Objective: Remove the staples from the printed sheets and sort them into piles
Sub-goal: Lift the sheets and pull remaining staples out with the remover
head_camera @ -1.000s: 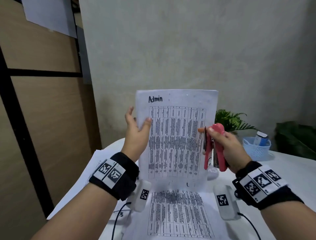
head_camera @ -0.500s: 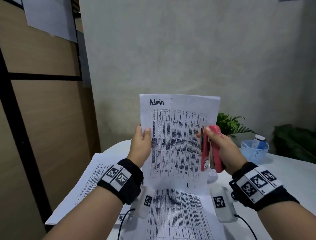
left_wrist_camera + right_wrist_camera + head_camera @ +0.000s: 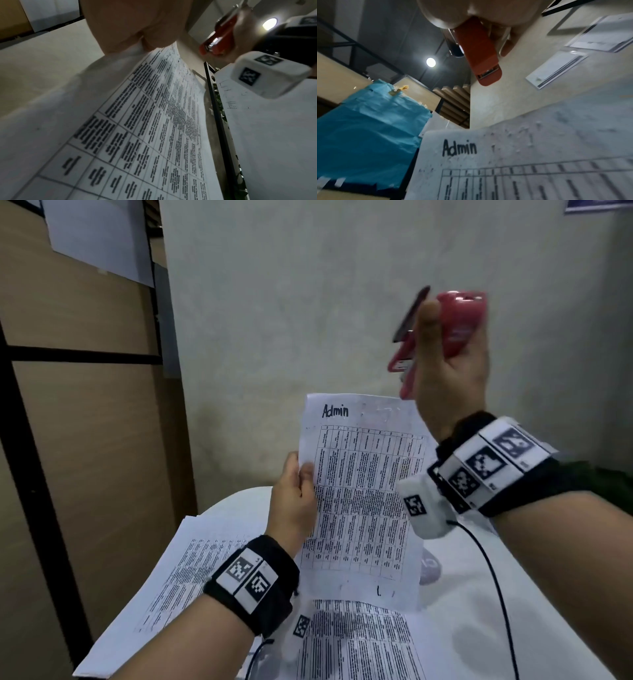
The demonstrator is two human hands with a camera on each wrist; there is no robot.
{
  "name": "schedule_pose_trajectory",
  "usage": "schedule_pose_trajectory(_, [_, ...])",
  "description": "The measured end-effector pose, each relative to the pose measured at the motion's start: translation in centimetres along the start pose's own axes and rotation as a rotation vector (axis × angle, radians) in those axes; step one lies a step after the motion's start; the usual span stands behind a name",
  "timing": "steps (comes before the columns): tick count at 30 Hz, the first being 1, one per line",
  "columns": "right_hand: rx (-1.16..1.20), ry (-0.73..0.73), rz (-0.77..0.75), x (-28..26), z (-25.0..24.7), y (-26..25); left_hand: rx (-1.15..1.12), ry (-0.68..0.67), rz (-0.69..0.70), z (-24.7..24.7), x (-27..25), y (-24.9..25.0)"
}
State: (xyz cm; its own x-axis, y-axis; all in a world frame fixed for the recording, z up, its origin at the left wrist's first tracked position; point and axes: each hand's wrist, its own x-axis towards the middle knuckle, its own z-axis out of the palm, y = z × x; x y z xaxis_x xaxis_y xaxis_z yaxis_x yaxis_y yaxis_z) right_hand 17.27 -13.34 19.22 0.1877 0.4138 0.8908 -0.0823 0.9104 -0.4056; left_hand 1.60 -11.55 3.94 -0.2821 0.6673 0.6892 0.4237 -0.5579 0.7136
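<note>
Nearest, two printed sheets [image 3: 356, 642] lay flat on the white table [image 3: 555, 604], another pile [image 3: 178, 573] off to their left. Above them my left hand [image 3: 294, 501] pinched the "Admin" sheet [image 3: 363, 494] at its left edge, thumb on the front, fingers hidden behind, holding it upright. It looked to me thin and floppy, light enough to sag or tear, so I judged the edge or a corner the right place to take it, and the pitted top margin, dotted with small holes, the spot to treat gently. I could not make out any staple left in it. Further up, well clear of the paper, my right hand [image 3: 448, 378] had its fingers wrapped round the red stapler [image 3: 459, 320], a stiff, smooth tool. Beyond stood the pale wall [image 3: 308, 302].
</note>
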Motion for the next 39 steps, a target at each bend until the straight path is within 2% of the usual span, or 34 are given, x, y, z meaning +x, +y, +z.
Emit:
schedule_pose_trajectory(3, [-0.113,-0.11,0.001,0.2,2.4,1.3,-0.018,0.026,-0.005,0.1,-0.1,-0.2])
schedule_pose_trajectory(7, [-0.186,-0.293,0.12,-0.5,4.2,2.8,-0.039,0.027,0.004,-0.1,-0.4,-0.1])
schedule_pose_trajectory(11, [-0.206,-0.34,0.145,-1.5,5.8,2.7,0.0,0.048,0.04,-0.1,-0.6,0.4])
schedule_pose_trajectory(14, [-0.139,-0.264,0.204,-1.9,6.4,2.6,0.001,0.021,0.051,-0.3,-1.2,0.8])
schedule_pose_trajectory(16, [-0.141,-0.191,0.227,-1.8,6.4,2.6,0.01,-0.052,0.047,-0.4,-1.9,1.1])
schedule_pose_trajectory(19, [-0.118,-0.161,0.227,-1.7,6.1,2.6,0.05,-0.128,0.036,-0.5,-2.2,1.8])
schedule_pose_trajectory(24, [-0.14,-0.008,0.193,-0.1,4.2,2.5,-0.006,-0.12,-0.175,-2.2,-0.4,2.7])
schedule_pose_trajectory(28, [-0.151,0.1,0.213,0.7,1.2,3.3,0.088,-0.096,-0.293,-5.9,1.4,2.6])
schedule_pose_trajectory(30, [-0.213,0.047,0.307,-0.1,-0.4,4.1,0.165,-0.082,-0.367,-8.4,2.7,1.9])
schedule_pose_trajectory(34, [-0.346,-0.214,0.542,-3.3,-2.8,6.0,0.36,-0.092,-0.569,-13.1,4.8,-1.3])
schedule_pose_trajectory(36, [-0.391,-0.332,0.614,-5.4,-3.2,7.0,0.402,-0.078,-0.661,-14.9,5.3,-4.0])
schedule_pose_trajectory(39, [-0.44,-0.482,0.724,-8.6,-3.7,8.8,0.63,-0.132,-0.719,-16.2,5.2,-7.2])
